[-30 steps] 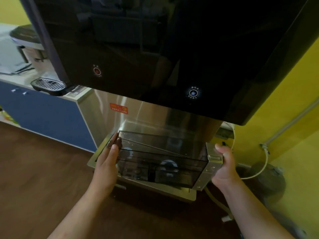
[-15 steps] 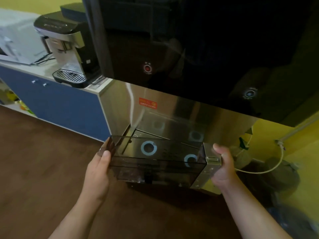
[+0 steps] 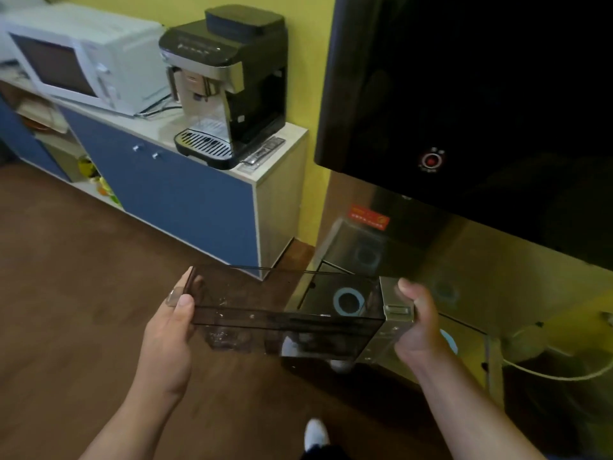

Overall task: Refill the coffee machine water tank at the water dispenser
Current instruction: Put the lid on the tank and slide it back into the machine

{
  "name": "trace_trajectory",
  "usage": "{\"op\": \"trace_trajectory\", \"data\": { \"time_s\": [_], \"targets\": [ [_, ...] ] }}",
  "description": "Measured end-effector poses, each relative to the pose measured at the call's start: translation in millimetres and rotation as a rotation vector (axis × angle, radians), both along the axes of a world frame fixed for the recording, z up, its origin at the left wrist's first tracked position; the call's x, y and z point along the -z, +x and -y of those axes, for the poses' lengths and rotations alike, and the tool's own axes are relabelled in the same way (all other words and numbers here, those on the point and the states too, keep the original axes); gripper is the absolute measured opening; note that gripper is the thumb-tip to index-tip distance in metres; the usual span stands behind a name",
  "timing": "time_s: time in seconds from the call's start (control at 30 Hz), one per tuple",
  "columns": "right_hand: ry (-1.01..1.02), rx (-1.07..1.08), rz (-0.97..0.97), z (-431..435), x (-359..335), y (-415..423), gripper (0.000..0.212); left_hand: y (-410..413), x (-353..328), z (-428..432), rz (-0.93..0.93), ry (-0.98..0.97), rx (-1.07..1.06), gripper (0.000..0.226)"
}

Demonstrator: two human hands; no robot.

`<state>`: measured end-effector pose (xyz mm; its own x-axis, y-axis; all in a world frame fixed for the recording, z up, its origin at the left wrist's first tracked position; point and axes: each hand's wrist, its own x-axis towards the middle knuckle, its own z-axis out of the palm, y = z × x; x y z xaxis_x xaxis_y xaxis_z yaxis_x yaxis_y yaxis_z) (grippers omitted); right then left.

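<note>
Near the dispenser: water tank (image 3: 288, 313) was held level between both hands, over the floor, just left of the water dispenser (image 3: 464, 111).
Change: half a second back it sat closer under the dispenser; it had swung left toward the coffee machine (image 3: 229, 84).
Left hand (image 3: 169, 340): fingers clamped on the tank's left end.
Right hand (image 3: 419, 327): gripping the silver right end.
Writing: red sticker (image 3: 369, 216), too blurry to read.
</note>
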<state>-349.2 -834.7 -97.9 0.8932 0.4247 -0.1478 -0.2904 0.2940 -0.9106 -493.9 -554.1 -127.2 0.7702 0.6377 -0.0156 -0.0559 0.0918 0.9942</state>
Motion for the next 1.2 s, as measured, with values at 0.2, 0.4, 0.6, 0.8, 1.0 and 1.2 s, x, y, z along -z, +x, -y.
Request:
{"op": "trace_trajectory", "data": {
  "time_s": [0.2,0.4,0.6,0.8,1.0,1.2],
  "targets": [
    [-0.097,-0.028,-0.057,-61.8,12.0,35.1,0.078,13.6,14.9,-54.1,-0.004,-0.022,-0.078,0.041],
    [-0.150,-0.019,-0.051,-126.7,29.5,74.6,0.075,47.7,17.5,-114.4,-0.047,0.022,-0.105,0.049],
    [-0.082,0.007,-0.104,-190.7,34.7,111.8,0.039,92.6,18.5,-175.6,-0.001,0.010,-0.109,0.038],
    [-0.066,0.049,-0.156,-248.1,37.5,141.2,0.065,129.6,18.5,-233.3,-0.005,-0.065,-0.150,0.036],
    [-0.073,0.060,-0.176,-288.1,36.9,166.9,0.084,161.8,11.5,-277.6,-0.166,0.029,-0.128,0.057],
    [-0.048,0.097,-0.217,-333.2,36.2,198.8,0.064,206.0,1.8,-325.0,-0.202,0.030,-0.073,0.027]
  ]
}}
